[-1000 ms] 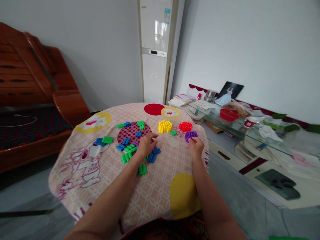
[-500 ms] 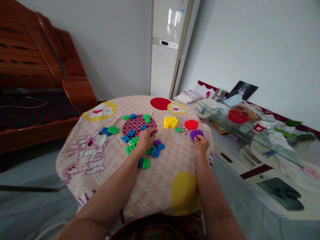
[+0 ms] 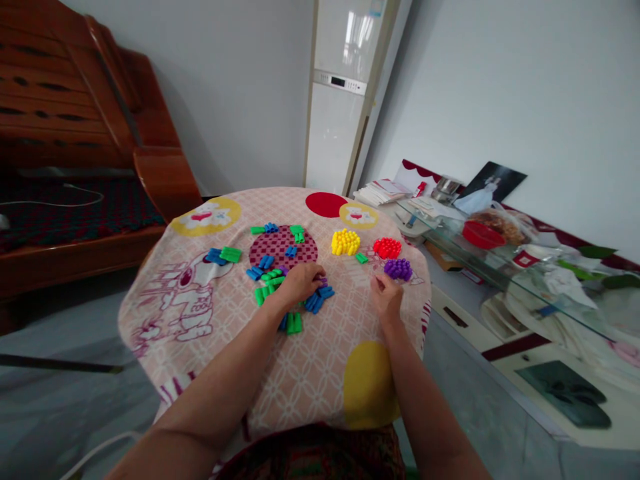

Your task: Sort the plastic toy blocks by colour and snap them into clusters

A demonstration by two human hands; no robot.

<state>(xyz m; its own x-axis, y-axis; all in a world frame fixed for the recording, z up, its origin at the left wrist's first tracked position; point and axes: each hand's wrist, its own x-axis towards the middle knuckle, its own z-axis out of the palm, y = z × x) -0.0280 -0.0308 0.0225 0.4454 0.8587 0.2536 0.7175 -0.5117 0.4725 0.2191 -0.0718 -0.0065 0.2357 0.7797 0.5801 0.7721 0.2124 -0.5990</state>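
My left hand (image 3: 301, 283) is over the loose plastic pieces left of the table's middle, its fingers closed at a small purple piece (image 3: 323, 282). Around that hand lie blue pieces (image 3: 316, 302) and green pieces (image 3: 294, 323), short ribbed blocks, some partly hidden under my palm. My right hand (image 3: 388, 297) hovers just below and left of a purple cluster (image 3: 398, 269) of small upright pieces. Its fingers are curled together, and their inside is hidden. A red cluster (image 3: 387, 248) and a yellow cluster (image 3: 345, 242) stand behind it, with a lone green piece (image 3: 361, 258) between them.
A patterned cloth (image 3: 200, 360) covers the round table. More blue and green pieces (image 3: 230, 254) lie on its left side. On the right stands a glass-topped cabinet (image 3: 480, 267) with a red bowl (image 3: 483, 235), papers and bags. A wooden bench (image 3: 165, 167) is at the left.
My right hand has drawn back from the purple cluster, towards the left. My left hand has moved right and down onto the purple piece. The view has shifted slightly.
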